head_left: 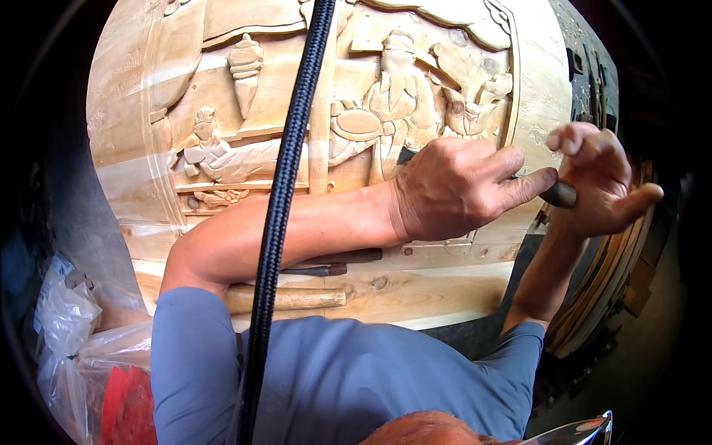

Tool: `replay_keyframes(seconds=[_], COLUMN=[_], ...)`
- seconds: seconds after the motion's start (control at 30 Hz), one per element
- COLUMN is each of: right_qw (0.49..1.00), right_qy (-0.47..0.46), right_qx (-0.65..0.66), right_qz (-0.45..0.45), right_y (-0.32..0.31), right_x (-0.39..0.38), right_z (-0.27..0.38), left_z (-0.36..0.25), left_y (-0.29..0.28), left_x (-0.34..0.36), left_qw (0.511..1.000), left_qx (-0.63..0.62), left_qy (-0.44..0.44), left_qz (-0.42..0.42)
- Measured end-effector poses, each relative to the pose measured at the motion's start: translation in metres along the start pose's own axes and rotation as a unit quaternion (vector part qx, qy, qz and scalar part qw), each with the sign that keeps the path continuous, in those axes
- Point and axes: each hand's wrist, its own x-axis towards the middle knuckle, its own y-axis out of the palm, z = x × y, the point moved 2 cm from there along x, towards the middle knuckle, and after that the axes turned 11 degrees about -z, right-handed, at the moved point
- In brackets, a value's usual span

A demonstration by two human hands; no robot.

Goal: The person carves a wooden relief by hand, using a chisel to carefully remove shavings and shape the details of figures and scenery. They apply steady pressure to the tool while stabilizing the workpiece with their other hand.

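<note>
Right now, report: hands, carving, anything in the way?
Left hand closed on dark-handled tool. Right hand open near its end, contact unclear. Carved panel beneath left hand. Black braided cord crosses the view.

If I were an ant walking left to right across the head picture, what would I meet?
A crinkled clear plastic bag → a black braided cable → the person's curled left hand → the end of the dark rounded handle it grips → the person's open right hand.
</note>
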Motion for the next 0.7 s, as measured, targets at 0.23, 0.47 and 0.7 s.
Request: replay_keyframes(seconds=[0.23,0.47,0.7], right_qw=[0.997,0.996,0.999], right_qy=[0.016,0.028,0.005], right_qx=[0.026,0.041,0.004], right_qz=[-0.071,-0.077,-0.032], right_y=[-0.011,-0.004,0.004], right_x=[-0.024,-0.033,-0.026], right_z=[0.003,-0.004,0.005], left_z=[-0.005,-0.004,-0.003], left_y=[-0.002,0.000,0.000], left_x=[-0.006,-0.003,-0.003], left_qw=[0.996,0.999,0.999], left_qx=[-0.054,-0.036,-0.051], left_qy=[0.064,0.037,0.013], left_qz=[0.016,0.007,-0.011])
